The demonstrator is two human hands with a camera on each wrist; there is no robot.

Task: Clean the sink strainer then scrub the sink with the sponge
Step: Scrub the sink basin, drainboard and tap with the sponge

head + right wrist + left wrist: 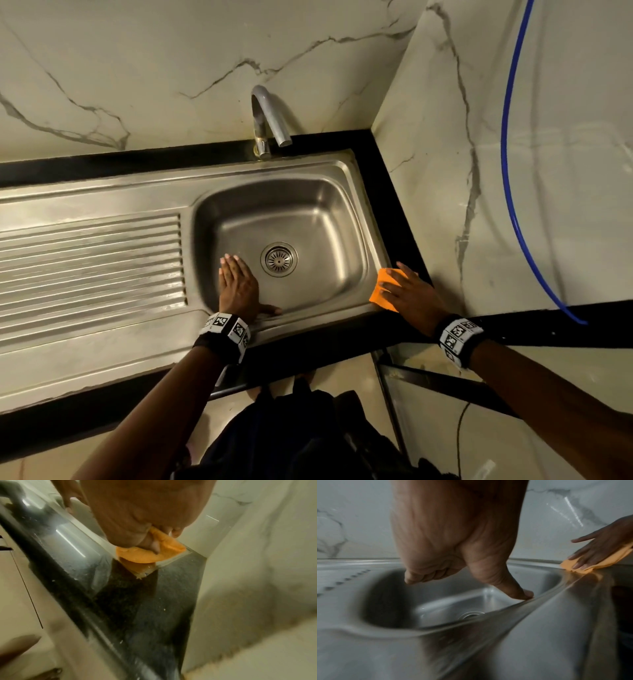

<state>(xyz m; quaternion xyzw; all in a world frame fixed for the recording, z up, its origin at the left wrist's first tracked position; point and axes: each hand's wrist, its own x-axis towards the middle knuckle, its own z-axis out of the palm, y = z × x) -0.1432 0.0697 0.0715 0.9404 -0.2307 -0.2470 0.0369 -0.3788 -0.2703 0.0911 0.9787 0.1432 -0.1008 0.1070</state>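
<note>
The round metal strainer (278, 259) (471, 614) sits in the drain at the bottom of the steel sink (371, 240). My left hand (238, 287) (453, 534) reaches into the basin just left of the strainer. Its fingers are straight and its thumb (522, 595) rests on the front rim; it holds nothing. An orange sponge (382, 294) (566, 565) (140, 555) lies on the sink's front right corner. My right hand (411, 294) (599, 547) (137, 513) presses down on it with spread fingers.
A ribbed drainboard (89, 260) extends left of the basin. A curved tap (265, 116) stands behind it. Black counter edging (394, 192) borders the sink, with marble walls behind and close on the right. A blue hose (510, 171) hangs down the right wall.
</note>
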